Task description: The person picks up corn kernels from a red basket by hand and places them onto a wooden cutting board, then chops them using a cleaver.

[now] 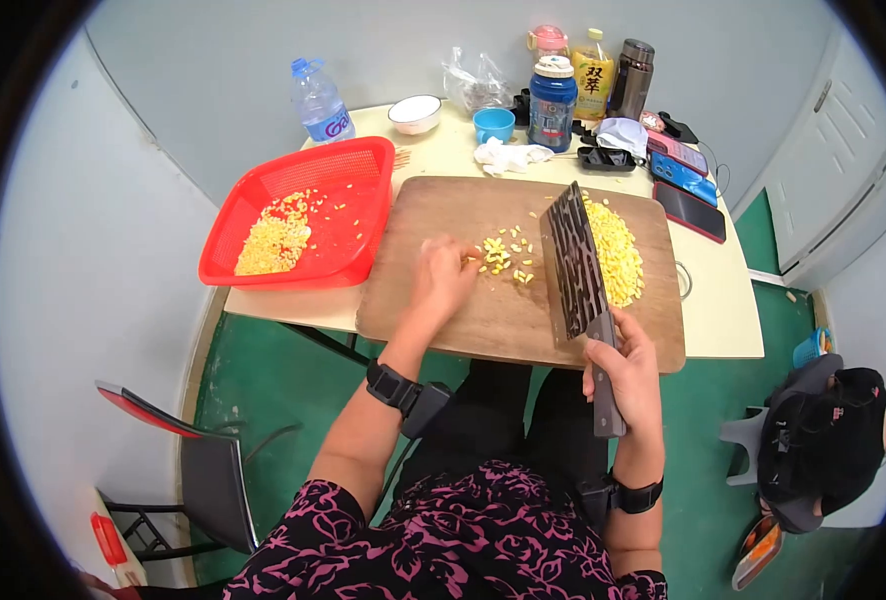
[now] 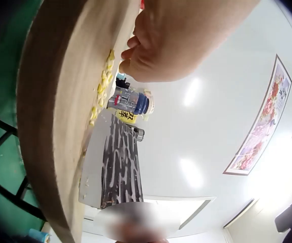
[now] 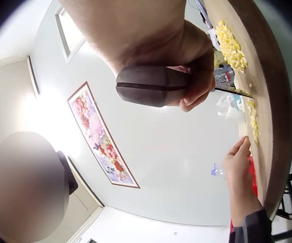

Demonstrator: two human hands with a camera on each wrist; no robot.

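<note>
In the head view my right hand [image 1: 628, 370] grips the dark handle of a cleaver [image 1: 575, 265], its broad blade standing on edge on a wooden cutting board [image 1: 443, 215]. Wet-looking dark streaks mark the blade face. To the left, my left hand [image 1: 446, 272] is low over the board with fingers bent, fingertips right at a small scatter of yellow kernel-like pieces [image 1: 498, 256]. In the right wrist view, the thumb and fingers of the left hand [image 3: 239, 164] come together; I cannot tell whether they hold a piece. A larger heap of yellow pieces [image 1: 615, 255] lies right of the blade.
A red basket [image 1: 353, 255] with more yellow pieces stands left of the board. Behind are a white bowl [image 1: 415, 113], a blue cup [image 1: 494, 124], a blue-lidded jar [image 1: 553, 105] and bottles. Phones [image 1: 690, 211] lie at the right edge. A chair [image 1: 213, 480] stands at left.
</note>
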